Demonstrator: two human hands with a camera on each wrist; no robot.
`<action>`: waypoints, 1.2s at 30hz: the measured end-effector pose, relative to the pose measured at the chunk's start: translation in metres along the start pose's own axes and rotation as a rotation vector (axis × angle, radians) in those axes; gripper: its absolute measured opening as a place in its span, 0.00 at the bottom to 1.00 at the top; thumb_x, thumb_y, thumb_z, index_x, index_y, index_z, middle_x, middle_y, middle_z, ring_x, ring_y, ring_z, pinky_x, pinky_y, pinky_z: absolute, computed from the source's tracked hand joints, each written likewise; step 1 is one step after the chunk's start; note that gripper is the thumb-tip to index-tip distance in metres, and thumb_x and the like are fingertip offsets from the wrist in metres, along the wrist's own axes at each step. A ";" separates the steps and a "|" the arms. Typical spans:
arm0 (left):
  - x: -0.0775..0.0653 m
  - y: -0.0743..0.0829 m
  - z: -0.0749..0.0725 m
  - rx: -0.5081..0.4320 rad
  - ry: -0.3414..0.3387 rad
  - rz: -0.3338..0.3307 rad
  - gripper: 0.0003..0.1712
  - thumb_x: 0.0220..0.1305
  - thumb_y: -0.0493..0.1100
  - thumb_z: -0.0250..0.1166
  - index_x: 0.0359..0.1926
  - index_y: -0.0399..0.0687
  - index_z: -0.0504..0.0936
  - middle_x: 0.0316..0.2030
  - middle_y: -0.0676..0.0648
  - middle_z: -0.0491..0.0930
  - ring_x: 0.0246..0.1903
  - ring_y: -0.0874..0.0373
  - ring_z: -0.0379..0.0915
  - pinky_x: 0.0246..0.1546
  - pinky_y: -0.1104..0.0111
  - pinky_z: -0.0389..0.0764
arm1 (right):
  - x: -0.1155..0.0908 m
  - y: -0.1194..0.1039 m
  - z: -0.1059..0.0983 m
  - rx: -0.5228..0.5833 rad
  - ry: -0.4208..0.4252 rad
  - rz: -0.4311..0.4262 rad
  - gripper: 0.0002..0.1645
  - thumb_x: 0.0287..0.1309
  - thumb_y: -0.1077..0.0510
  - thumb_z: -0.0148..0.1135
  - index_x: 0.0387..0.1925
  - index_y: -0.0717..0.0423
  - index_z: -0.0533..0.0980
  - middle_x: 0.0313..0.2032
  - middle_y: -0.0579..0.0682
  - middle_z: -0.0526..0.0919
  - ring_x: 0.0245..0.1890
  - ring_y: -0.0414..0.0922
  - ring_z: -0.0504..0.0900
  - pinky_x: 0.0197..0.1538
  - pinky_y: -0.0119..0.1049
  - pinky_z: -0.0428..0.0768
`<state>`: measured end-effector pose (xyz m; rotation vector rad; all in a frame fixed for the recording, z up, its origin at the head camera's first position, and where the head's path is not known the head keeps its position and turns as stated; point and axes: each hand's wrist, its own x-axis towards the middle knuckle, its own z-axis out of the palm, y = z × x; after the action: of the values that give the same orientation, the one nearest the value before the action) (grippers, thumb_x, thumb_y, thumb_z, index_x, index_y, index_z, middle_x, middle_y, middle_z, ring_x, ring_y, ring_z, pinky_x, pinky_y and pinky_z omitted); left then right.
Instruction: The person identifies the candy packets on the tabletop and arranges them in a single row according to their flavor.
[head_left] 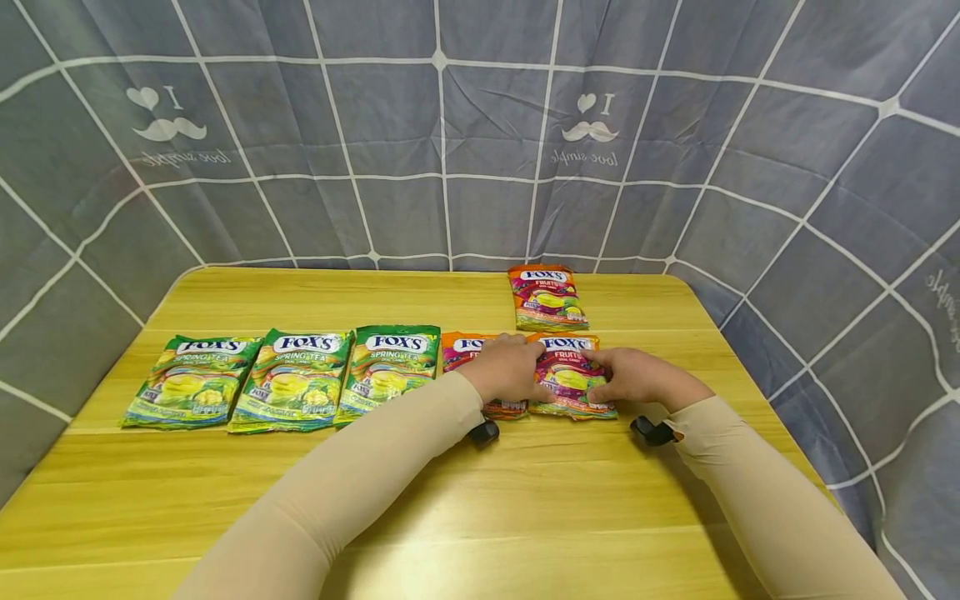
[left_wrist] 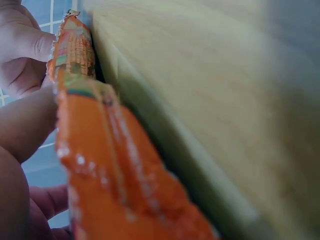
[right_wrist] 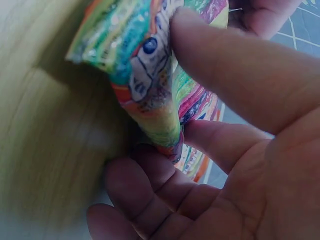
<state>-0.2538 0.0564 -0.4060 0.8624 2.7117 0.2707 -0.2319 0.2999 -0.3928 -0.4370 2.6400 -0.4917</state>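
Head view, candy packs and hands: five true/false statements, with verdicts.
1. Three green packs lie side by side in the row. True.
2. All the orange packs lie in that row too. False: the rear orange pack lies beyond it.
3. The right hand grips the row's right-end orange pack. True.
4. The left hand is on the leftmost green pack. False: the left hand reaches over the inner orange pack.
5. Both sleeves are black. False: the sleeves are beige.
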 end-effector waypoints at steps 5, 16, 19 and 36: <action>0.001 0.000 0.002 0.015 0.005 0.002 0.50 0.69 0.74 0.61 0.82 0.54 0.63 0.79 0.43 0.64 0.80 0.40 0.55 0.80 0.45 0.59 | 0.001 0.003 0.002 0.030 -0.018 -0.026 0.55 0.62 0.49 0.76 0.80 0.66 0.59 0.65 0.66 0.79 0.60 0.56 0.80 0.69 0.59 0.76; 0.001 0.001 0.000 -0.013 -0.010 -0.007 0.57 0.60 0.75 0.69 0.82 0.54 0.62 0.79 0.43 0.64 0.81 0.38 0.53 0.80 0.44 0.58 | 0.003 0.007 0.004 0.046 -0.041 -0.020 0.59 0.60 0.48 0.78 0.81 0.66 0.57 0.68 0.66 0.77 0.60 0.55 0.78 0.72 0.59 0.73; 0.000 0.001 0.000 -0.021 -0.014 -0.010 0.58 0.60 0.75 0.70 0.82 0.55 0.62 0.80 0.43 0.63 0.81 0.38 0.52 0.80 0.44 0.57 | 0.003 0.007 0.004 0.046 -0.037 -0.021 0.59 0.60 0.48 0.78 0.81 0.66 0.57 0.69 0.67 0.76 0.60 0.55 0.77 0.71 0.59 0.73; 0.001 0.003 0.001 0.015 -0.003 -0.001 0.59 0.57 0.75 0.72 0.81 0.53 0.63 0.75 0.44 0.69 0.73 0.43 0.62 0.77 0.46 0.63 | 0.001 0.004 0.003 0.002 -0.002 -0.011 0.53 0.62 0.50 0.76 0.79 0.63 0.61 0.66 0.72 0.75 0.60 0.59 0.77 0.68 0.57 0.76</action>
<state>-0.2528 0.0591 -0.4062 0.8644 2.7151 0.2493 -0.2320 0.3022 -0.3969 -0.4518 2.6369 -0.4968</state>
